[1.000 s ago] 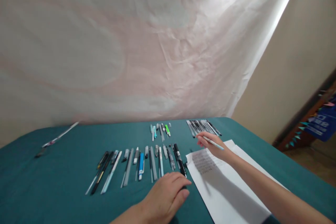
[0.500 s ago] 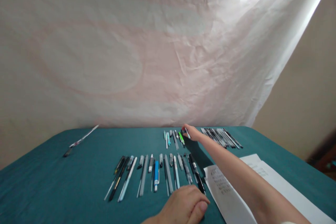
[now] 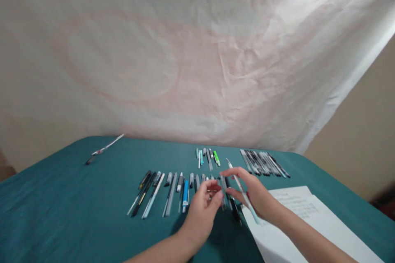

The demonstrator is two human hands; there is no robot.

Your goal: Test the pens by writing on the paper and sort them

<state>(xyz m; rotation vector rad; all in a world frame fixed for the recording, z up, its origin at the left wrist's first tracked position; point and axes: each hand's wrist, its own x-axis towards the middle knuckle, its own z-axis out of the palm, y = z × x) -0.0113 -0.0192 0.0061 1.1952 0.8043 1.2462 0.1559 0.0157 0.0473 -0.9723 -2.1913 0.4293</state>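
1. The right hand (image 3: 253, 194), back from beside the green pen (image 3: 217, 159), now at its ten o'clock, still grips the pale pen (image 3: 242, 191).
2. The left hand (image 3: 202, 209), at its nine o'clock, has turned, fingers curled; whether it holds anything, I cannot tell.

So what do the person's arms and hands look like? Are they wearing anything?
The left hand and right hand wear no gloves. The left forearm and right forearm are slim, without visible sleeves, watch or bracelet. Rings are hard to rule out.
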